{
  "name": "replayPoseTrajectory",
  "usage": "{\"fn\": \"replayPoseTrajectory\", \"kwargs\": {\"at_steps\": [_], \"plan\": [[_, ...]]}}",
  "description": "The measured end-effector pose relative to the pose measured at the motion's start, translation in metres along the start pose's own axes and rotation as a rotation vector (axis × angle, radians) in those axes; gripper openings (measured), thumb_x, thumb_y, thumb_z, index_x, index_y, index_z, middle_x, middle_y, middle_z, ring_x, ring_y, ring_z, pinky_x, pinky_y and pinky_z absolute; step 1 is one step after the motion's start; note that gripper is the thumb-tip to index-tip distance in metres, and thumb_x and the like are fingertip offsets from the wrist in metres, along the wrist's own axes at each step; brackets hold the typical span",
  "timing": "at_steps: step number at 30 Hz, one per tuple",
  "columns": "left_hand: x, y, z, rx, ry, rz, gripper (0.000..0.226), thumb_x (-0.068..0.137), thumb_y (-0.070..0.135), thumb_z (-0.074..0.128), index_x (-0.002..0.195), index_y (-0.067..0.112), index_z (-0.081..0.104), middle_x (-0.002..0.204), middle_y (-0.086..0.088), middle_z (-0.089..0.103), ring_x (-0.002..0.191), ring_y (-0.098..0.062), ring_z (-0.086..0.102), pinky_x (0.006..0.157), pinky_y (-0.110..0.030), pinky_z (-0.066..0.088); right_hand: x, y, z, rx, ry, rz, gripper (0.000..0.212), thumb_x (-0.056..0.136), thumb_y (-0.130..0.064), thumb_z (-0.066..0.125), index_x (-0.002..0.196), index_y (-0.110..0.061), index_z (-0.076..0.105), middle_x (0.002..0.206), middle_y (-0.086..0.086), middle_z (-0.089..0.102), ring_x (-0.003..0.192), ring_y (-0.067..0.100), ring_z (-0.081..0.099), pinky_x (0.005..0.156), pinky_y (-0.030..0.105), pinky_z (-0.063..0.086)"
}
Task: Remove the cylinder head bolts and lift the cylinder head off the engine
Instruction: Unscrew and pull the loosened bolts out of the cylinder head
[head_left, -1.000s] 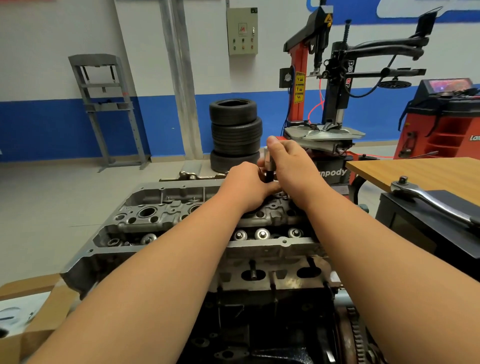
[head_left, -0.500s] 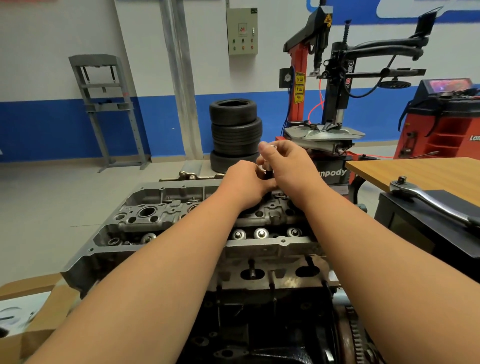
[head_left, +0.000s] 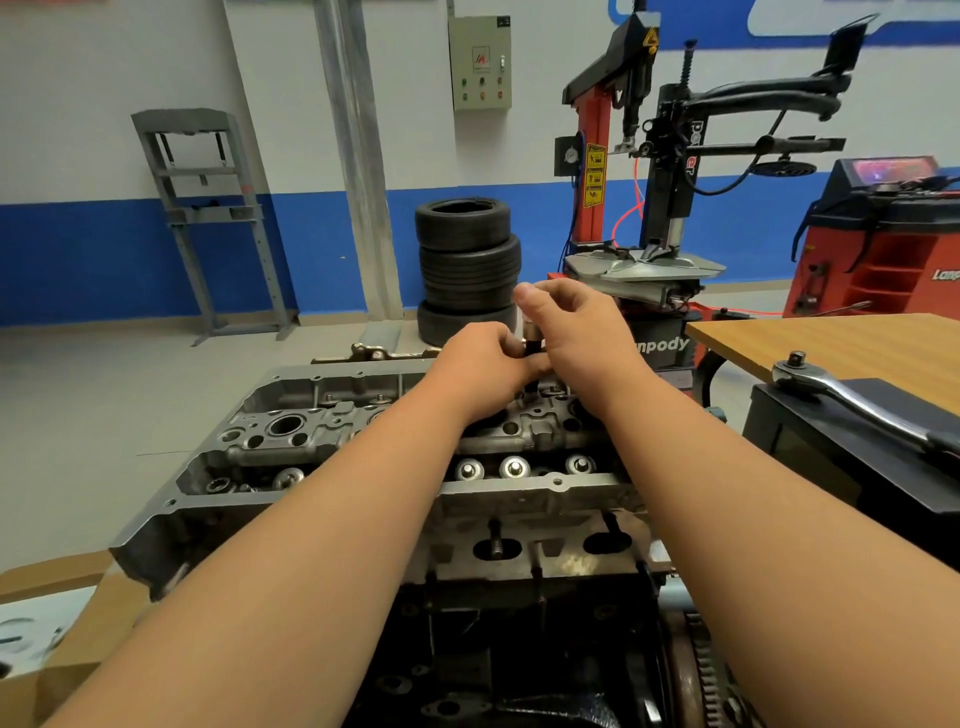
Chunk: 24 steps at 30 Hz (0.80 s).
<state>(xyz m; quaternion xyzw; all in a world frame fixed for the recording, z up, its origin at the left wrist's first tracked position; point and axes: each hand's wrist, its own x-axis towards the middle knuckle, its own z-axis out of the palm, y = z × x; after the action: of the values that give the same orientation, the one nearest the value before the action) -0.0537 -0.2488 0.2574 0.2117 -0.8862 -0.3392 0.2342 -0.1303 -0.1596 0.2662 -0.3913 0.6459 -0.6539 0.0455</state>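
The grey aluminium cylinder head (head_left: 291, 441) sits on the dark engine block (head_left: 519, 649) in front of me. Over its far middle both hands meet on a short dark socket with a silver extension (head_left: 531, 340) that stands upright on the head. My left hand (head_left: 483, 369) pinches the lower part of the tool. My right hand (head_left: 576, 338) grips its top, thumb raised. What the tool sits on is hidden by my fingers. Three round valve tappets (head_left: 514, 467) show between my forearms.
A chrome ratchet wrench (head_left: 852, 400) lies on a black box (head_left: 841, 457) at the right, beside a wooden table (head_left: 831, 343). A tyre stack (head_left: 467, 265), a tyre changer (head_left: 644, 197) and a red wheel balancer (head_left: 883, 244) stand behind. Cardboard (head_left: 62, 623) lies at the lower left.
My right hand has turned on the tool's top and its thumb has shifted left. The left hand stays at the tool's base. The cylinder head has not moved.
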Motion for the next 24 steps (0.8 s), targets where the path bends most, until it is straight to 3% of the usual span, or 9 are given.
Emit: {"fn": "replayPoseTrajectory", "kwargs": {"at_steps": [4, 7, 10, 13, 15, 17, 19, 22, 24], "plan": [[-0.0021, -0.0043, -0.0041, -0.032, -0.082, 0.045, 0.017, 0.089, 0.035, 0.064, 0.075, 0.025, 0.064, 0.062, 0.01, 0.06, 0.055, -0.004, 0.051, 0.057, -0.025, 0.038, 0.0019, 0.0009, -0.002, -0.008, -0.029, 0.008, 0.02, 0.096, -0.035, 0.051, 0.093, -0.022, 0.065, 0.078, -0.008, 0.061, 0.074, 0.001, 0.055, 0.07, 0.022, 0.045], [-0.0002, -0.0012, -0.0006, 0.018, -0.018, 0.014, 0.025, 0.087, 0.036, 0.066, 0.068, 0.021, 0.062, 0.058, 0.005, 0.057, 0.053, -0.01, 0.048, 0.054, -0.028, 0.036, 0.0049, 0.0027, -0.0003, -0.016, -0.031, 0.023, 0.037, 0.092, -0.04, 0.054, 0.109, -0.007, 0.059, 0.099, 0.002, 0.066, 0.09, 0.011, 0.06, 0.083, 0.026, 0.049], [0.0009, 0.0034, 0.0022, 0.084, 0.044, -0.007, 0.027, 0.083, 0.037, 0.068, 0.067, 0.015, 0.062, 0.063, -0.001, 0.06, 0.061, -0.018, 0.054, 0.056, -0.032, 0.042, 0.0034, 0.0018, 0.0012, 0.038, -0.018, 0.024, 0.042, 0.084, -0.04, 0.067, 0.109, -0.008, 0.059, 0.095, 0.005, 0.068, 0.086, 0.012, 0.064, 0.072, 0.019, 0.049], [0.0003, 0.0037, 0.0037, 0.094, 0.076, -0.027, 0.041, 0.082, 0.039, 0.068, 0.052, 0.019, 0.047, 0.049, 0.005, 0.047, 0.048, -0.009, 0.044, 0.049, -0.028, 0.031, 0.0021, 0.0019, -0.0001, 0.029, 0.018, -0.009, 0.021, 0.083, -0.034, 0.07, 0.089, -0.016, 0.061, 0.073, -0.003, 0.066, 0.065, 0.002, 0.061, 0.059, 0.015, 0.048], [-0.0002, 0.0021, 0.0024, 0.061, 0.036, -0.016, 0.038, 0.082, 0.042, 0.067, 0.056, 0.019, 0.052, 0.05, 0.007, 0.051, 0.046, -0.004, 0.046, 0.05, -0.027, 0.035, 0.0014, 0.0018, -0.0028, 0.035, 0.002, -0.024, 0.014, 0.088, -0.031, 0.065, 0.089, -0.018, 0.064, 0.068, -0.006, 0.064, 0.06, -0.001, 0.058, 0.054, 0.013, 0.045], [-0.0024, 0.0002, -0.0007, -0.023, -0.032, 0.012, 0.024, 0.085, 0.039, 0.066, 0.077, 0.017, 0.066, 0.071, 0.0, 0.067, 0.068, -0.013, 0.063, 0.064, -0.037, 0.05, 0.0005, 0.0006, -0.0043, 0.035, -0.019, -0.043, 0.016, 0.093, -0.027, 0.058, 0.095, -0.015, 0.068, 0.076, -0.004, 0.066, 0.066, -0.002, 0.06, 0.059, 0.011, 0.046], [-0.0044, -0.0018, -0.0045, -0.08, -0.05, 0.034, 0.016, 0.088, 0.033, 0.066, 0.087, 0.018, 0.07, 0.083, -0.002, 0.072, 0.083, -0.018, 0.066, 0.078, -0.041, 0.053, 0.0004, -0.0009, -0.0037, 0.089, -0.025, -0.025, 0.018, 0.096, -0.022, 0.051, 0.101, -0.013, 0.066, 0.083, -0.002, 0.069, 0.069, -0.004, 0.063, 0.057, 0.008, 0.046], [-0.002, -0.002, -0.0054, -0.049, 0.001, 0.02, 0.025, 0.085, 0.031, 0.069, 0.063, 0.021, 0.06, 0.058, 0.012, 0.06, 0.055, -0.003, 0.054, 0.059, -0.028, 0.041, 0.0, -0.0007, 0.0008, 0.071, -0.046, 0.028, 0.026, 0.094, -0.031, 0.054, 0.111, -0.011, 0.058, 0.095, 0.001, 0.068, 0.08, 0.003, 0.066, 0.061, 0.014, 0.048], [0.0013, 0.0004, -0.002, -0.03, 0.024, -0.009, 0.035, 0.082, 0.028, 0.071, 0.055, 0.018, 0.05, 0.052, 0.006, 0.05, 0.051, -0.01, 0.044, 0.055, -0.028, 0.037, -0.0002, 0.0015, 0.0024, -0.068, -0.042, 0.013, 0.031, 0.089, -0.04, 0.06, 0.105, -0.013, 0.059, 0.092, 0.0, 0.066, 0.083, 0.009, 0.062, 0.068, 0.023, 0.048]]}}
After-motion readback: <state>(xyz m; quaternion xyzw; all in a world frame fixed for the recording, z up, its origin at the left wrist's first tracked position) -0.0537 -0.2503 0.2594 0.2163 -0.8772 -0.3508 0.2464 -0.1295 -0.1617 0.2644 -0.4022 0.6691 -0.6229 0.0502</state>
